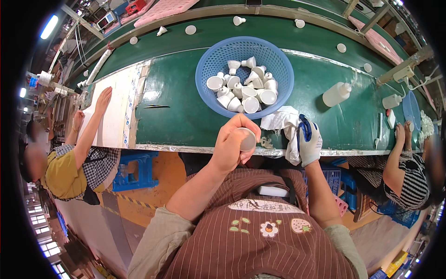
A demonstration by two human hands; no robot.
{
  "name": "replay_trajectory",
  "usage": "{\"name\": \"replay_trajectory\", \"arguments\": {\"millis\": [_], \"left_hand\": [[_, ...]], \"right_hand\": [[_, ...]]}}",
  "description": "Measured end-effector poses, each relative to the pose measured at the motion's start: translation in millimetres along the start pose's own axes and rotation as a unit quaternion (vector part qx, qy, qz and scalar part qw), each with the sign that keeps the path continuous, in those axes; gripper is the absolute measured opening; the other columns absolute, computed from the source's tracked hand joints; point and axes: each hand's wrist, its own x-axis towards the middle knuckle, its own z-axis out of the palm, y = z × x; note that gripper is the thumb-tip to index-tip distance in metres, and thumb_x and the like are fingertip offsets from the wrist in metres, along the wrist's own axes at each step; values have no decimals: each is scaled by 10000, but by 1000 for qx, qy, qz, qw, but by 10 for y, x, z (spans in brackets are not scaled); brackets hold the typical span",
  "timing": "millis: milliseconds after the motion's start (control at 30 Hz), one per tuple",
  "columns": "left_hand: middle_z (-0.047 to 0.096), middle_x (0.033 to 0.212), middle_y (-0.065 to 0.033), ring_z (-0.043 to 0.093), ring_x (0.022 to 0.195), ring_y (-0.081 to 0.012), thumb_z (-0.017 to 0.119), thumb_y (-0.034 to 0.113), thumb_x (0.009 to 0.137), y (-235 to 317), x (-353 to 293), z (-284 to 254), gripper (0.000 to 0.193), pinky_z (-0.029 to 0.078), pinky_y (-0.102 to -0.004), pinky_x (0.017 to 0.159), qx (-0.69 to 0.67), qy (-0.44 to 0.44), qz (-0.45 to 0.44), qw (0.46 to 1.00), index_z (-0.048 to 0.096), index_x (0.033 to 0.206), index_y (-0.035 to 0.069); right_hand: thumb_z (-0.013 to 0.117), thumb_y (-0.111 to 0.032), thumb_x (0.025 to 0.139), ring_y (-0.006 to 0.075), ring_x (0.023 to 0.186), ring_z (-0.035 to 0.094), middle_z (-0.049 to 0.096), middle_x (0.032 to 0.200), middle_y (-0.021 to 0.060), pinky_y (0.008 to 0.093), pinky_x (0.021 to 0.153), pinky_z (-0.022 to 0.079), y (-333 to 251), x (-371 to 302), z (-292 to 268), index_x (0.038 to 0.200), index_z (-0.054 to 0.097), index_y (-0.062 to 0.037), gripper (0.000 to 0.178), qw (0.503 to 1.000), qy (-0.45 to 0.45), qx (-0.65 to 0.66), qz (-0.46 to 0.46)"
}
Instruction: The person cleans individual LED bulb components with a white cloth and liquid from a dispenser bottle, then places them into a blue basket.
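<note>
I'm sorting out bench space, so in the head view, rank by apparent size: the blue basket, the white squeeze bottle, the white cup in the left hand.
1. blue basket, clearly largest.
2. and 3. white squeeze bottle and white cup look alike; the cup, held by the left hand, is nearer the camera, so unranked.

White squeeze bottle (336, 94), bench right.

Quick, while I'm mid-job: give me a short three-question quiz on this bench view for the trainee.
1. True or false: the left hand holds a small white cup-shaped part.
2. What is the gloved right hand gripping? A) tweezers B) white cloth C) squeeze bottle
3. What holds the pile of white parts on the green bench?

Key
1. True.
2. B; the tweezers and white squeeze bottle lie apart on the bench.
3. The round blue basket.
</note>
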Motion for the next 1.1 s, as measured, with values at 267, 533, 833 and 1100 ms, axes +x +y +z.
{"name": "replay_trajectory", "arguments": {"millis": [267,533,833,1100], "left_hand": [[563,868,-136,419,436,-74,439,35,876,-78,-6,74,113,379,-241,368,113,23,18,993,483,979,19],[562,856,-137,382,408,-72,401,100,927,-62,1,38,126,341,-221,338,40,7,-3,999,476,968,7],[553,940,-104,464,531,-99,400,246,1032,-284,87,43,248,442,-256,424,105,19,-41,993,492,1061,18],[605,994,-194,589,952,-276,348,451,1071,-868,245,311,522,444,-377,888,338,0,2,941,443,1188,-49]], "right_hand": [[605,-116,905,372,963,643,652,1062,174,412,847,509,-13,8,9,1198,657,-70,301,1000,-5,4,-5],[606,-103,902,374,974,644,656,1062,178,411,854,510,-13,23,-1,1199,657,-68,303,1000,-11,8,4],[636,-108,884,376,992,644,657,1068,187,409,878,509,123,12,-33,1227,648,-67,345,985,6,144,92],[631,-189,873,398,930,644,598,1096,187,470,789,529,-1007,58,-284,1327,571,-164,459,996,-89,-28,3]]}}
